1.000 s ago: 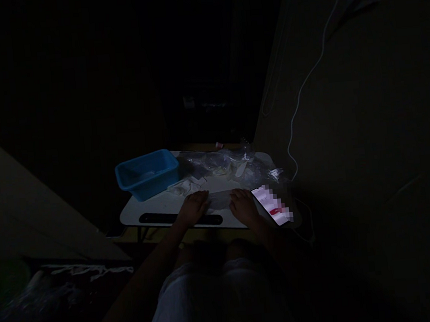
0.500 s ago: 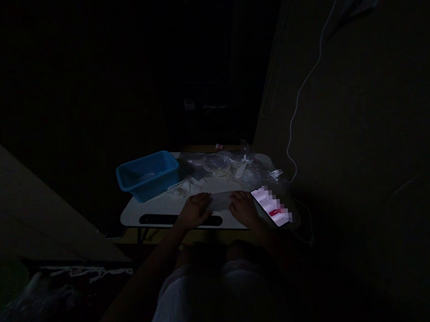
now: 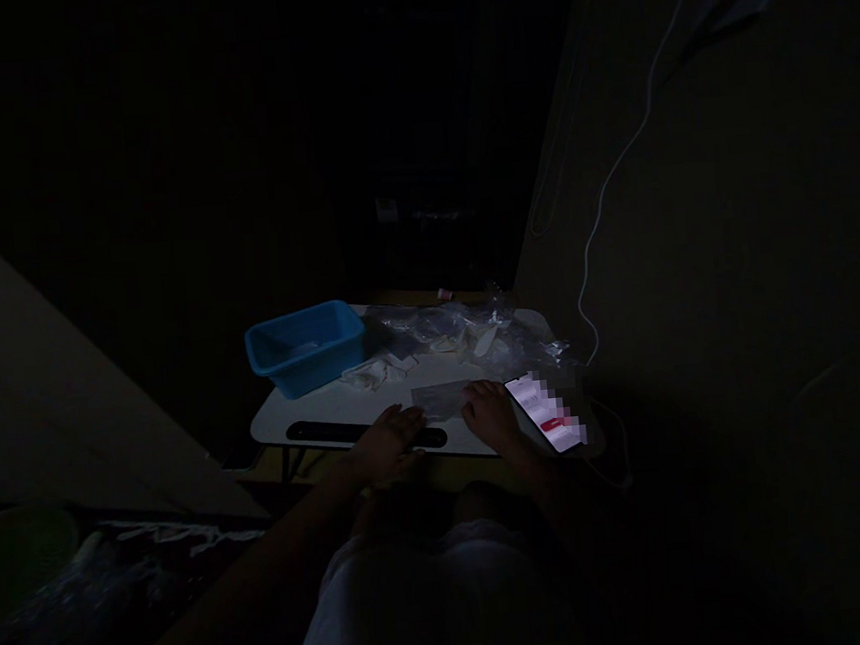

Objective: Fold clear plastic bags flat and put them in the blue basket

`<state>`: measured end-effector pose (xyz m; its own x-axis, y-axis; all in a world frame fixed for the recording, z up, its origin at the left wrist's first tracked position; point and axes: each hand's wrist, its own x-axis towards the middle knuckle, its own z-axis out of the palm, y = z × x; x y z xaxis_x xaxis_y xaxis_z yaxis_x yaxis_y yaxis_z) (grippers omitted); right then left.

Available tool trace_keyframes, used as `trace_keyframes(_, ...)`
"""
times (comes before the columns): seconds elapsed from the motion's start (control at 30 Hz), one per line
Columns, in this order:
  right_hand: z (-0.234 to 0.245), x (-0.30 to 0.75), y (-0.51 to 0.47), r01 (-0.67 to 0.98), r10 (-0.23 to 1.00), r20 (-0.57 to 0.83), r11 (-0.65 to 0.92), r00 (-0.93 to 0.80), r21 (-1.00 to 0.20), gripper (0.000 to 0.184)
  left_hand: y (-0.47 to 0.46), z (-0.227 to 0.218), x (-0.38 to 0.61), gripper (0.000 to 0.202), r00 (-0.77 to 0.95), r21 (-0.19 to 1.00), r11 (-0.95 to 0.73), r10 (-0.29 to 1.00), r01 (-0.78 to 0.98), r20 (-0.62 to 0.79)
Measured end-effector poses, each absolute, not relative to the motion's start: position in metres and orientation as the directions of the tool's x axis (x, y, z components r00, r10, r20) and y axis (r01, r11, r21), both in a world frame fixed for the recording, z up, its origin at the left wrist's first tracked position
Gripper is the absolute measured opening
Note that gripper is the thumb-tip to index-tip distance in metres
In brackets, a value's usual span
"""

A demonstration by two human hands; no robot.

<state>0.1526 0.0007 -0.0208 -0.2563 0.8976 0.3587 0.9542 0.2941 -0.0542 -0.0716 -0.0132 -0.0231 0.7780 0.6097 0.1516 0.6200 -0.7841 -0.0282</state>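
Nearest, the left hand (image 3: pixel 391 440) extends loosely straightened fingers over the dark slot (image 3: pixel 326 432) in the desk (image 3: pixel 273 419), fingertips at the left end of a clear plastic sheet (image 3: pixel 438 402). The right hand (image 3: pixel 491 415) bends over the sheet's right end; whether it pinches or merely presses cannot be told. Right of it lies a lit phone (image 3: pixel 535 409). Beyond are crumpled plastic bags (image 3: pixel 507 341) and, left, a blue basin (image 3: pixel 320 364).
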Motion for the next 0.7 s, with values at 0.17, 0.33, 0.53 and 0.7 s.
trace_keyframes(0.17,-0.018,0.153,-0.001,0.958,0.898,0.376,0.276,-0.229,-0.077,0.034,-0.019,-0.022,-0.067,0.045,0.768,-0.108,-0.763,0.619,0.638,0.164)
trace_keyframes(0.33,-0.019,0.153,-0.001,0.958,0.896,0.383,0.275,-0.224,-0.082,0.034,-0.027,-0.019,-0.067,0.037,0.747,-0.129,-0.738,0.636,0.662,0.194)
trace_keyframes(0.53,-0.019,0.153,-0.001,0.959,0.896,0.388,0.27,-0.217,-0.087,0.034,-0.03,-0.015,-0.068,0.031,0.654,-0.031,-0.678,0.694,0.734,0.299)
trace_keyframes(0.7,-0.019,0.153,-0.001,0.962,0.903,0.373,0.26,-0.212,-0.082,0.034,0.007,-0.002,-0.056,0.032,0.407,0.149,-0.48,0.843,0.865,0.353)
